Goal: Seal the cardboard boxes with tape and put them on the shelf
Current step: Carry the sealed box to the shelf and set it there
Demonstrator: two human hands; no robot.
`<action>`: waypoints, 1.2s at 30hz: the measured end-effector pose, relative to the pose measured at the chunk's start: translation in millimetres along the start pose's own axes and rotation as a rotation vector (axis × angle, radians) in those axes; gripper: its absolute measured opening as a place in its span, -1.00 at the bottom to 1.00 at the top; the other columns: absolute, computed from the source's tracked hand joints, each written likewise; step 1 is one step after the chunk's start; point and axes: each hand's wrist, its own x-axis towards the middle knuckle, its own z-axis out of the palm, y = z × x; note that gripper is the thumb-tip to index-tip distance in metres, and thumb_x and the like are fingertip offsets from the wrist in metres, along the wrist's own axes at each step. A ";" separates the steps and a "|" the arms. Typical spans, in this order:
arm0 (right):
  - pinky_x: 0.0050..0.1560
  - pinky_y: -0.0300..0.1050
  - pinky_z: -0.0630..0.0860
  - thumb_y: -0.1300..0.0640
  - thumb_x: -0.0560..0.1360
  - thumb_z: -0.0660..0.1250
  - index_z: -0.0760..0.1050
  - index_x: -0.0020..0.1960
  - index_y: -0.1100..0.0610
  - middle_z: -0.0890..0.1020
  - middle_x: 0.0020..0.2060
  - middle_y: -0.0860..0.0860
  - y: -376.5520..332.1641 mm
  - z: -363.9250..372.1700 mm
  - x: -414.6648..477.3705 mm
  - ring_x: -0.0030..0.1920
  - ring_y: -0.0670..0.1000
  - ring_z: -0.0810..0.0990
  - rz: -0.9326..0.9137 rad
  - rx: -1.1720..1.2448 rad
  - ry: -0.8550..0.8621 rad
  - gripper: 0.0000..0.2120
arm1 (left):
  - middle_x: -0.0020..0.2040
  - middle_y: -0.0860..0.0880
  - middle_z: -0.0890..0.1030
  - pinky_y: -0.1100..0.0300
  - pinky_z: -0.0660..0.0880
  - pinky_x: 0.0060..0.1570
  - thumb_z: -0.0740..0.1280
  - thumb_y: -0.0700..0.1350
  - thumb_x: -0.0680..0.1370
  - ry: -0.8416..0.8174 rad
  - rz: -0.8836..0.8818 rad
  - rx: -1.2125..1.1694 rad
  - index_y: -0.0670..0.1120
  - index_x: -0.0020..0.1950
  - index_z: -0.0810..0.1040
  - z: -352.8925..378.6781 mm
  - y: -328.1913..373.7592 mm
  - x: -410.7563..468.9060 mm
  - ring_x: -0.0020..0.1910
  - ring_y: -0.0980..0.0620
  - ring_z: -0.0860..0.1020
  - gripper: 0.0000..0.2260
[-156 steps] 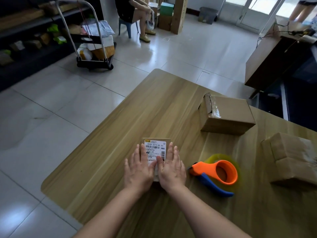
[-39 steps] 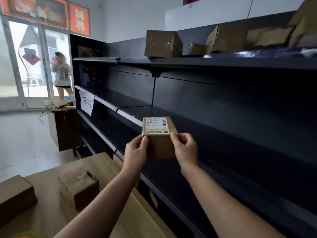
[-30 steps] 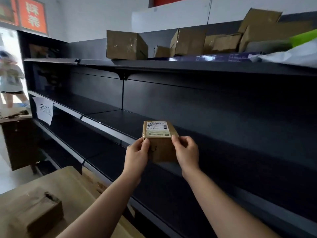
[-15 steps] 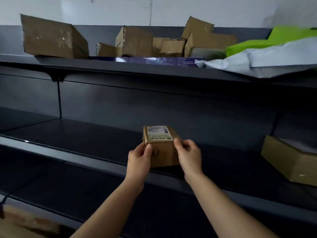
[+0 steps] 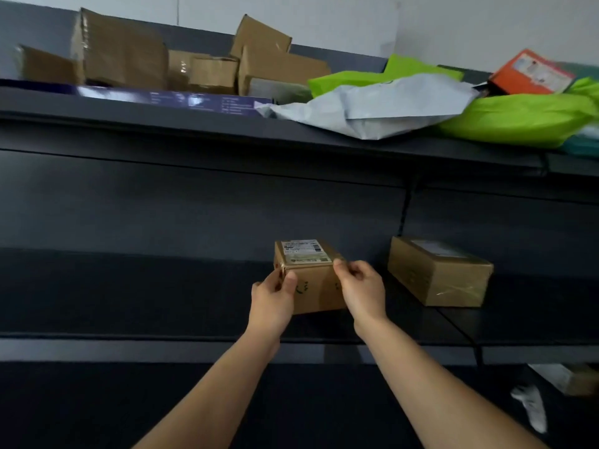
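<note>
Shifted since half a second ago: we've swung right along the dark grey metal shelf unit, and the parcel in our hands now sits further in over its middle board. The neighbouring parcel has also come closer to frame centre.

The top board carries a heap of plain brown cardboard cartons, a grey plastic mailer bag and a lime-green plastic bag. None of it is in our way.

On the middle board, a larger taped brown cardboard box lies right of our parcel with a clear gap between them.

The task item is a small brown cardboard box with a white shipping label on top, over the middle board and short of the back panel. We can't tell if its base has touched down.

Left grip pinches the near-left corner, thumb on the front face. Right grip pinches the near-right edge, fingers curled. Both are holding the box.

Key relation: the box lies straight ahead of both grips. Its short end faces us, and we judge its long axis runs into the shelf. The right grip is the one nearer the neighbour. Next move looks like lowering, sliding straight back and letting go, keeping that gap on the right.
</note>
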 end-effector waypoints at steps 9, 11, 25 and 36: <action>-0.05 -0.04 0.50 -0.07 0.55 0.35 0.54 -0.15 0.05 0.62 -0.19 0.00 24.1 -64.5 48.0 -0.13 0.04 0.57 0.076 -0.127 0.156 -0.79 | 0.32 -0.05 0.43 -0.06 0.40 0.32 0.16 0.21 0.58 -0.202 -0.068 0.076 0.09 0.41 0.41 89.5 -10.0 29.7 0.24 -0.05 0.47 -0.56; -0.07 -0.06 0.48 -0.07 0.56 0.33 0.54 -0.13 0.05 0.60 -0.20 -0.02 30.6 -73.9 57.9 -0.14 0.03 0.54 0.101 -0.138 0.175 -0.79 | 0.34 -0.06 0.41 -0.08 0.38 0.34 0.15 0.22 0.57 -0.243 -0.067 0.100 0.11 0.42 0.39 103.9 -12.5 35.5 0.27 -0.07 0.45 -0.55; 0.02 -0.11 0.44 -0.03 0.58 0.28 0.52 0.24 0.12 0.62 0.10 0.07 54.5 -87.0 100.3 0.11 0.13 0.57 0.157 -0.212 0.276 -0.68 | 0.21 -0.01 0.46 0.21 0.33 0.06 0.20 -0.12 0.63 -0.346 -0.144 0.057 -0.07 0.45 0.20 164.3 -15.3 59.8 0.16 0.05 0.44 -0.60; 0.21 -0.03 0.46 0.05 0.56 0.33 0.27 0.47 0.13 0.58 0.23 0.10 61.7 -86.7 107.0 0.24 0.15 0.55 0.123 -0.188 0.262 -0.47 | 0.24 -0.02 0.49 0.19 0.37 0.16 0.22 -0.24 0.57 -0.412 -0.151 0.109 -0.07 0.47 0.19 184.5 -15.6 68.2 0.22 0.03 0.45 -0.52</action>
